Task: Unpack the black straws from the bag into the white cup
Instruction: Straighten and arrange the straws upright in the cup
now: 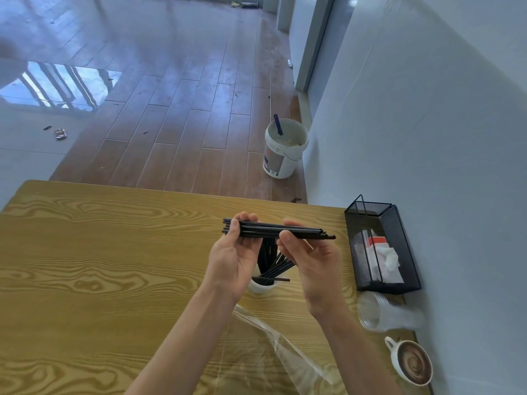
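The wooden floor (176, 89) fills the upper half of the view, with a grey wall (427, 109) running down the right side. Below them a yellow wood-grain surface (85, 266) spreads across the lower half. A white bucket (283, 149) stands on the floor against the wall, a blue handle poking out of it. On the surface, close to the wall, sits a black mesh basket (382, 246) holding white paper and something red. A clear plastic bag (285, 349) lies flat and crumpled at the near edge, under the forearms. Just beside the basket's near end, a stack of clear plastic cups (382, 312) lies on its side, and nearer still a coffee cup (412, 364) with a brown swirl on top stands by the wall. The left hand (233, 258) and right hand (310, 260) are raised above the surface, palms toward the camera, each with fingers and thumb curled closed around one end of a bundle of black straws (273, 229) held level between them. Directly beneath, mostly hidden by the hands, the white cup (261, 286) stands on the surface with more black straws leaning out of it.
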